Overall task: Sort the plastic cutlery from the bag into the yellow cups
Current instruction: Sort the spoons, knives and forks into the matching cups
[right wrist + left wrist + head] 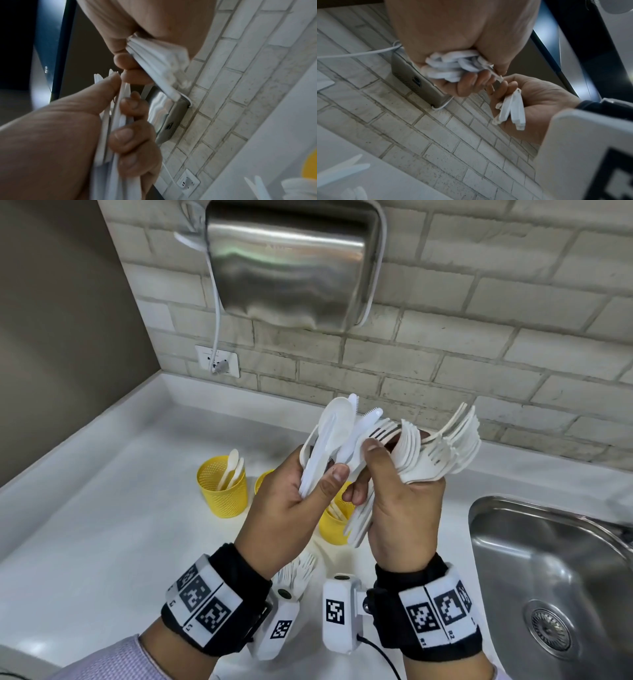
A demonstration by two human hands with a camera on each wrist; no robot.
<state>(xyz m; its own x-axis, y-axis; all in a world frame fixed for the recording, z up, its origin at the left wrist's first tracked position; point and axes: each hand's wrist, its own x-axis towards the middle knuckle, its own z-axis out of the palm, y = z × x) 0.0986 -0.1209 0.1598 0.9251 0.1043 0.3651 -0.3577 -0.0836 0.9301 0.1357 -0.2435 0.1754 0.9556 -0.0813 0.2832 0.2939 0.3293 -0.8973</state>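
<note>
In the head view both hands are raised above the white counter (102,508), each with white plastic cutlery. My left hand (308,484) grips a mixed bundle of a spoon and knives (334,436) by the handles. My right hand (387,484) grips a fanned stack of forks (442,446), and its thumb lies on the fork heads between the two bundles. The left yellow cup (222,487) holds two spoons. A second yellow cup (263,479) is mostly hidden behind my left hand. A third yellow cup (330,529) holds some cutlery. The left wrist view shows handle ends (453,65) in my left hand's fist.
A few loose forks (298,573) lie on the counter under my wrists. A steel sink (548,542) is set in at the right. A steel hand dryer (291,261) hangs on the brick wall above, with its cord running to a wall socket (217,361).
</note>
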